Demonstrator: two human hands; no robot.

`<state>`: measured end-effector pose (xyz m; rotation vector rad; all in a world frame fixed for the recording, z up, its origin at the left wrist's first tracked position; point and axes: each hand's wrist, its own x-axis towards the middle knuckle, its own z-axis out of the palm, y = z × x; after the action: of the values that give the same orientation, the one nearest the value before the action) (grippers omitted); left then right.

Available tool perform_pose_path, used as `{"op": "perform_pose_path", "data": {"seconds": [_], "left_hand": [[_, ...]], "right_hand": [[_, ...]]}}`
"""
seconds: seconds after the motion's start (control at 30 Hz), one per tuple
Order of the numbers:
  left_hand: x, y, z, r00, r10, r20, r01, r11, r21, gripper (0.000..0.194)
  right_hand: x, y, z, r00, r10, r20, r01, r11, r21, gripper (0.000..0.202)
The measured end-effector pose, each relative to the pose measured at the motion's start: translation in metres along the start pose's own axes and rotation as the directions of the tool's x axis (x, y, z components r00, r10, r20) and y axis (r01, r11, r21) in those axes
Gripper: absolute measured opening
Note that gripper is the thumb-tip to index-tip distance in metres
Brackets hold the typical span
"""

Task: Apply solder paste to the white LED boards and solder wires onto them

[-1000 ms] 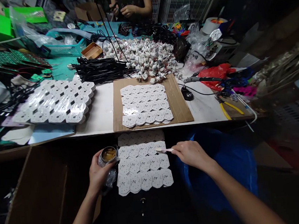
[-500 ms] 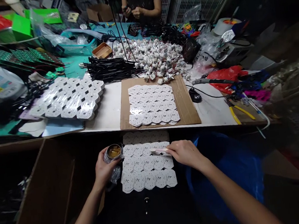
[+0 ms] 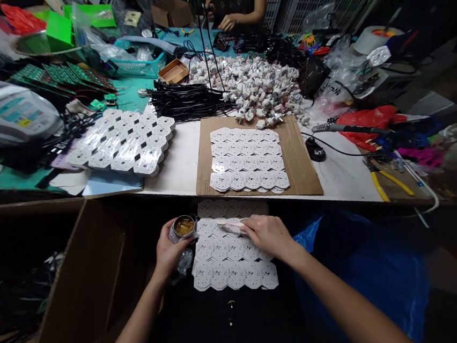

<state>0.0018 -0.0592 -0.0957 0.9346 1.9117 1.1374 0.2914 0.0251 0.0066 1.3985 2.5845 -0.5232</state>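
Fingers of right hand [image 3: 267, 235] pinching brush [image 3: 229, 226] over panel [image 3: 232, 257], left hand [image 3: 170, 250] gripping tin [image 3: 184, 226] beside it

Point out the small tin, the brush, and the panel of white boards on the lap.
small tin [image 3: 184, 226], head view, its amber contents.
brush [image 3: 229, 226], head view, mid-handle.
panel of white boards [image 3: 231, 260], head view, its centre.

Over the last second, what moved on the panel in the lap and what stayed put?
The right hand slid its brush leftward across the panel, from the right edge towards the tin. The left hand kept its grip on the tin beside the panel. Nothing was picked up or let go; the panel stayed in place.
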Motion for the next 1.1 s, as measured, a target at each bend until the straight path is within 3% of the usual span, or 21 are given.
{"op": "perform_pose_path", "data": {"seconds": [0.1,0.27,0.47,0.63,0.77,0.97,1.1], "left_hand": [[-0.001,0.000,0.001,1.000,0.005,0.000,-0.005,1.000,-0.014,0.069],[-0.002,0.002,0.001,1.000,0.001,-0.017,-0.001,1.000,-0.031,0.068],[-0.002,-0.001,0.002,0.999,-0.029,-0.036,0.026,0.997,-0.072,0.071],[-0.002,-0.006,0.003,0.999,-0.024,-0.022,0.022,0.994,-0.108,0.071],[-0.001,-0.008,0.002,1.000,-0.005,-0.014,0.004,0.995,-0.100,0.069],[-0.003,-0.003,0.002,1.000,-0.009,-0.027,0.006,0.993,-0.119,0.069],[-0.004,-0.001,0.003,0.999,-0.011,-0.036,0.007,0.994,-0.107,0.067]], "right_hand": [[0.010,-0.011,0.005,1.000,-0.014,-0.016,0.013,1.000,-0.028,0.028],[0.011,-0.018,0.003,0.993,-0.085,0.087,0.086,0.996,-0.010,0.028],[0.026,-0.031,0.003,0.998,-0.052,0.033,0.053,0.998,-0.018,0.032],[0.038,-0.046,-0.001,0.990,-0.102,0.094,0.110,0.990,-0.085,0.034],[0.027,-0.050,-0.002,0.967,-0.212,0.144,0.219,0.975,-0.031,0.031],[0.004,-0.060,0.009,0.956,-0.230,0.183,0.239,0.971,-0.029,0.030],[-0.010,-0.052,0.014,0.949,-0.262,0.178,0.258,0.965,0.045,0.028]]}}
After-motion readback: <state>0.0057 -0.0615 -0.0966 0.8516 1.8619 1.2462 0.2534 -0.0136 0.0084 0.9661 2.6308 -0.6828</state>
